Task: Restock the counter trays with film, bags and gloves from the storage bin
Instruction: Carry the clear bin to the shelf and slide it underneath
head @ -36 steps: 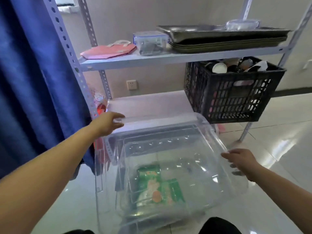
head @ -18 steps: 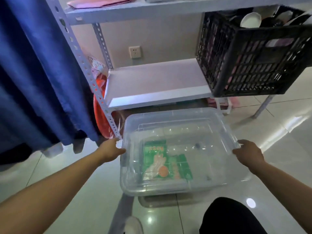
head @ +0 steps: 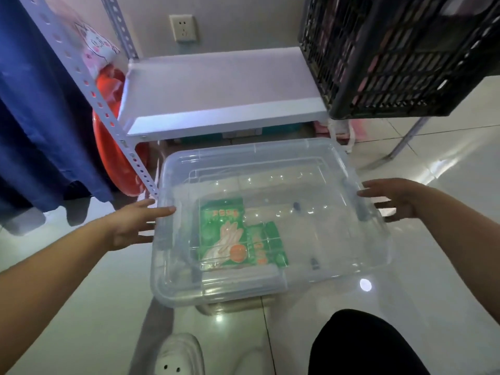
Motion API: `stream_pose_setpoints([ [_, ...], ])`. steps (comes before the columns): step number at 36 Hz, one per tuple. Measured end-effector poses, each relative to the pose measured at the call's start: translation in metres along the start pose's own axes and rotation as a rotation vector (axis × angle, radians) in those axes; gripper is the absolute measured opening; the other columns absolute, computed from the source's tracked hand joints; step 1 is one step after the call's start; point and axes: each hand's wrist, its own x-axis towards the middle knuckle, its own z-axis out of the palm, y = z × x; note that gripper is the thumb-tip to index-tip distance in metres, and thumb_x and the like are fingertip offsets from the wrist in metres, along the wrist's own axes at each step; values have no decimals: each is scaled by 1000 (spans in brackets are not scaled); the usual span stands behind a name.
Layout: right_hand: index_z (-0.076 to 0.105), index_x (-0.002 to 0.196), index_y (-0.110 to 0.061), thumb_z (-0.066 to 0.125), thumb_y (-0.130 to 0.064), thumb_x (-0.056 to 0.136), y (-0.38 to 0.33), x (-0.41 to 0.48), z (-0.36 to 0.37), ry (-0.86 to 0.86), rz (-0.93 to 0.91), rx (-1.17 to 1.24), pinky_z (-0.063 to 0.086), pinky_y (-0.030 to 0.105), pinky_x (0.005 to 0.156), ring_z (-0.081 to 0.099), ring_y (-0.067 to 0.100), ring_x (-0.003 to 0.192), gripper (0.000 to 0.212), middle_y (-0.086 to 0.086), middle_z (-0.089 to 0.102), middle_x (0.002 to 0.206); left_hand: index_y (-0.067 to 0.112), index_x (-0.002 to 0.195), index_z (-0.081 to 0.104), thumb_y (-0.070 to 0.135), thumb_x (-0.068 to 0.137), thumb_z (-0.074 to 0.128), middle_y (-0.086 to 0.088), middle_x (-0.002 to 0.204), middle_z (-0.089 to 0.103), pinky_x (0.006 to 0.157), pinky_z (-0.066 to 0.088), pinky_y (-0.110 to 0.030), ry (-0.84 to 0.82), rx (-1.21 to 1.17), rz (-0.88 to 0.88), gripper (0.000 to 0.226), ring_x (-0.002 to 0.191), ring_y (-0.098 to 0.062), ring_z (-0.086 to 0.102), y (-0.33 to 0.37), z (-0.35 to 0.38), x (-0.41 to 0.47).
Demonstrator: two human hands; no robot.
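Observation:
A clear plastic storage bin (head: 376, 239) with its lid on rests on the tiled floor in front of me. Through the lid I see green packets of gloves (head: 238, 236) lying in its left half. My left hand (head: 132, 226) is beside the bin's left edge, fingers spread, one fingertip touching the rim. My right hand (head: 397, 198) hovers at the bin's right edge with its fingers apart, holding nothing.
A white metal shelf (head: 216, 87) stands just behind the bin, with a black plastic crate (head: 400, 55) on its right. The perforated shelf post (head: 108, 109), a blue curtain (head: 35, 117) and a red basin (head: 113, 136) are on the left. My knee (head: 362, 345) and white shoe (head: 181, 355) are below.
The bin came down off the shelf onto the floor. Both hands, which gripped its sides, have let go and opened beside it.

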Motion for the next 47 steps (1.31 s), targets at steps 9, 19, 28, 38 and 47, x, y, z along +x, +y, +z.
stream_pose_setpoints([
  [9, 61, 129, -17, 83, -35, 62, 27, 31, -7, -243, -59, 119, 59, 41, 73, 67, 18, 82, 73, 1, 72, 93, 11, 112, 71, 28, 66, 83, -9, 106, 76, 73, 58, -42, 90, 112, 10, 50, 100, -33, 69, 6, -2, 4],
  [19, 69, 115, -13, 81, -16, 77, 12, 21, -5, 6, -165, -36, 56, 50, 90, 70, 34, 97, 40, 17, 74, 104, 13, 101, 74, 19, 68, 85, -8, 91, 79, 59, 61, -41, 120, 222, 4, 36, 90, -34, 72, 21, 0, 7],
  [28, 65, 113, -8, 76, -13, 82, -10, 17, -5, -36, -102, -150, 55, 37, 62, 67, 29, 84, 33, 12, 68, 104, 12, 105, 75, 26, 53, 88, -7, 98, 78, 59, 62, -39, 145, 168, -16, 55, 92, -33, 72, 19, -1, 3],
  [38, 64, 111, -9, 73, -12, 83, -11, 17, -7, -59, -67, -156, 61, 34, 54, 66, 29, 84, 29, 12, 68, 104, 4, 94, 75, 6, 71, 85, -7, 75, 78, 46, 58, -34, 234, 186, 14, 25, 58, -26, 74, 29, 10, -3],
  [47, 65, 106, -9, 76, -12, 82, -13, 10, -6, -23, -73, -179, 57, 35, 57, 67, 28, 82, 27, 10, 68, 100, 2, 100, 73, 7, 71, 84, -15, 96, 74, 47, 60, -38, 239, 209, -1, 31, 80, -35, 70, 28, 11, -1],
])
